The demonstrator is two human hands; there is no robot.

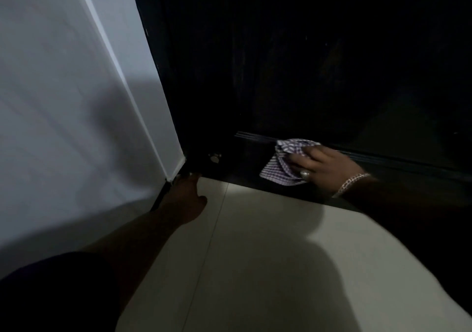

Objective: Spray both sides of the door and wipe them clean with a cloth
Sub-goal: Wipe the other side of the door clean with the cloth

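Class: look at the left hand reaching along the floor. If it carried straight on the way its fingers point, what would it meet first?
Most likely the bottom corner of the dark door, where it meets the white wall. The left hand already has its fingertips at that spot, though the dim light makes contact uncertain.

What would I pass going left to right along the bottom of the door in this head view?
Wall → left hand → metal fitting → checked cloth → right hand → bracelet.

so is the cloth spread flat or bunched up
Bunched up: the checked cloth is crumpled under the right hand, pressed against the dark door, with one corner hanging loose.
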